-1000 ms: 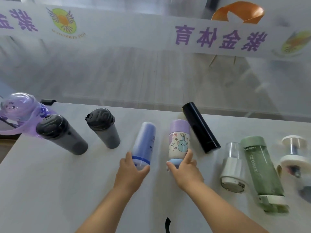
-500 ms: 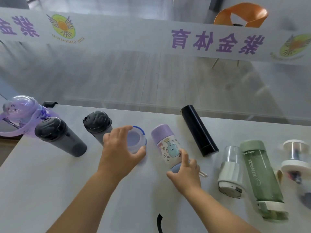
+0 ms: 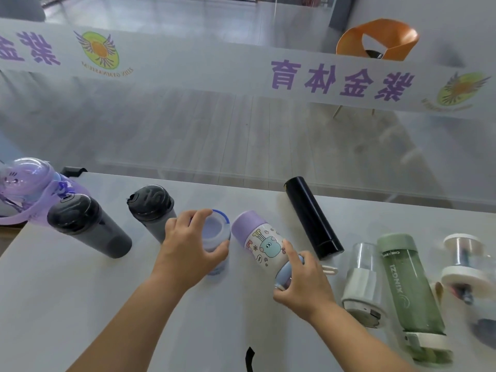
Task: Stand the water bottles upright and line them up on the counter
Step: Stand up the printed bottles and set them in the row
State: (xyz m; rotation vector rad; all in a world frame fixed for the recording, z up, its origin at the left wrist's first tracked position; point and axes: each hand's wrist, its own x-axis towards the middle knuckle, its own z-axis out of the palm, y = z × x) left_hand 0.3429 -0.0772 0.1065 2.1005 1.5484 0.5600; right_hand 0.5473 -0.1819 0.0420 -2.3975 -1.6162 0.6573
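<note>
My left hand (image 3: 188,251) grips a pale blue bottle (image 3: 216,232) that stands upright on the grey counter (image 3: 67,304). My right hand (image 3: 300,283) holds the lower end of a purple-capped cartoon bottle (image 3: 261,240), which is tilted, cap up and to the left. Two dark grey bottles (image 3: 88,226) (image 3: 151,208) and a purple jug (image 3: 24,183) stand at the left. A black flask (image 3: 311,218), a clear white-based bottle (image 3: 362,280), a green bottle (image 3: 410,288) and a clear spool-like bottle (image 3: 464,264) lie at the right.
A glass partition with purple lettering (image 3: 341,81) runs along the counter's far edge. Behind it stands an orange chair (image 3: 375,38). A black strap (image 3: 249,358) shows at the near edge. A small white loop (image 3: 328,269) lies beside my right hand.
My left hand has stood the pale blue bottle upright from lying flat. My right hand has raised the cartoon bottle's cap end off the counter, tilting it.
</note>
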